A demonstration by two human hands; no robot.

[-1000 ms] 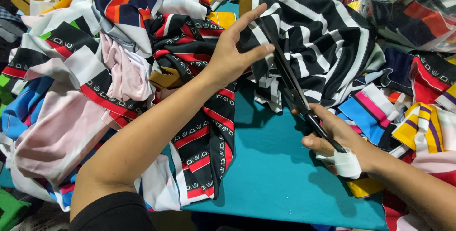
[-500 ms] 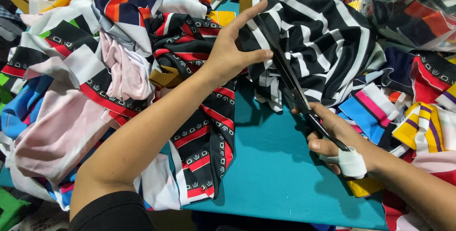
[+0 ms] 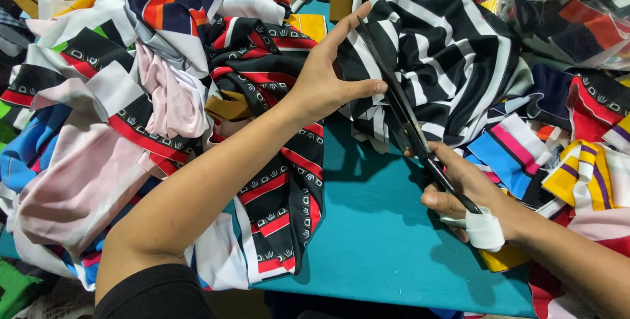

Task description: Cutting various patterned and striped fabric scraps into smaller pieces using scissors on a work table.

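Your left hand (image 3: 328,79) lies open on the striped cloth (image 3: 446,63), fingers spread and pointing far, thumb stretched right toward the blades. It presses the near left edge of that black-and-white piece flat against the pile. Your right hand (image 3: 469,194) is closed around the handles of the scissors (image 3: 407,122), with a white wrap (image 3: 484,228) around the thumb base. The scissors run from your right hand, near and right, up and left into the cloth; the dark blades lie along a white stripe just right of your left thumb, and their tip ends near your left fingertips. You cannot tell from this view how far the blades are parted.

The striped cloth sits at the far centre, bunched and folded, its near edge hanging over the teal table (image 3: 374,240). Left of your left forearm lies a black cloth with red and white bands (image 3: 275,181), draped toward the near edge of the table. Farther left is a pink piece (image 3: 85,181) among blue and white scraps. To the right of the scissors lie small scraps: a blue and pink one (image 3: 502,148) and a yellow and purple one (image 3: 581,174). At the far right, a clear bag (image 3: 564,10) holds more coloured cloth.
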